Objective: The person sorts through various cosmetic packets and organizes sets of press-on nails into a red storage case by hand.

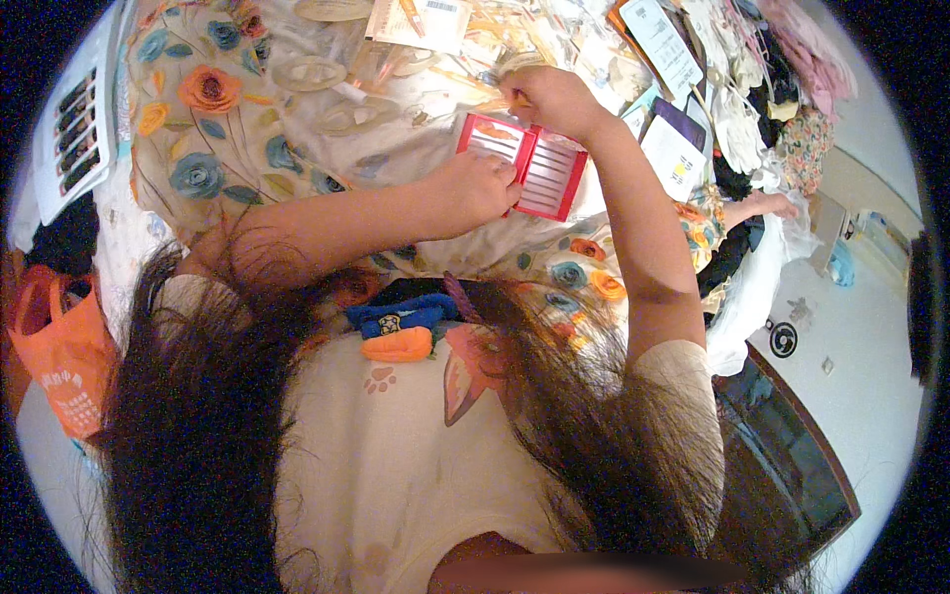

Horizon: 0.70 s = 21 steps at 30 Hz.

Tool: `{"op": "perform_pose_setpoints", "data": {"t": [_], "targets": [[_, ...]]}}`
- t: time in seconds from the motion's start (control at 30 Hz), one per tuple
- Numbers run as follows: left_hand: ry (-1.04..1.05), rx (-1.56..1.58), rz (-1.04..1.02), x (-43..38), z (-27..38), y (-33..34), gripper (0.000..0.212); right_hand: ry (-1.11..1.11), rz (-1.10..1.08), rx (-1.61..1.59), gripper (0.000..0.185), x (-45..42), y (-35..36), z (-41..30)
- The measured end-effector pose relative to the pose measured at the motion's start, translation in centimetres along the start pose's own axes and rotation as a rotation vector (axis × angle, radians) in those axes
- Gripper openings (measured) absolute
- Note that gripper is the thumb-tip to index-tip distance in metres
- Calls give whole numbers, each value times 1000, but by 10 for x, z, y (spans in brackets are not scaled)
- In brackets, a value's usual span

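Note:
My left hand (486,185) holds a small red case (577,182) by its near left side. The case lies spread apart, with white ridged slots inside its right half. A thin orange item (496,131) shows in the left half. Just above the case's far edge is my right hand (553,93), its fingers curled together. Something small and yellowish appears at those fingertips, but I cannot tell whether it is gripped. Beneath everything is a cream floral cloth (260,152).
Clear packets with orange and white slender items (475,74) are scattered beyond my hands, near a printed packet (445,22). At right are a white card (672,160), a purple card (679,122) and piled clothes (809,148). An orange bag (63,364) stands at left.

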<state>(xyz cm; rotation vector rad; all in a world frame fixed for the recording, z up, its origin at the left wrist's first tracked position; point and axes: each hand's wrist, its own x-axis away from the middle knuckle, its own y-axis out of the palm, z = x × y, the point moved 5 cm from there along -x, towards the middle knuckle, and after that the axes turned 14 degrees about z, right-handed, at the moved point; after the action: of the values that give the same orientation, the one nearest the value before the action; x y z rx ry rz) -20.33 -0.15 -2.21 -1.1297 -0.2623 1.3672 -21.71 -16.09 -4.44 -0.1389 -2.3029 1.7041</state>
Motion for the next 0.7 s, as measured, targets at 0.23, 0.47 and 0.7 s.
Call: {"op": "perform_pose_setpoints", "data": {"t": [0.23,0.47,0.7], "targets": [[33,-89,-74,7,5,2,29,362,376,-395,18,36,-67,-1],[-28,-148,-241,8,5,13,40,590,555,-526,18,84,-78,-45],[-2,-92,-114,12,2,17,35,552,531,-343,19,89,-45,-72]]}}
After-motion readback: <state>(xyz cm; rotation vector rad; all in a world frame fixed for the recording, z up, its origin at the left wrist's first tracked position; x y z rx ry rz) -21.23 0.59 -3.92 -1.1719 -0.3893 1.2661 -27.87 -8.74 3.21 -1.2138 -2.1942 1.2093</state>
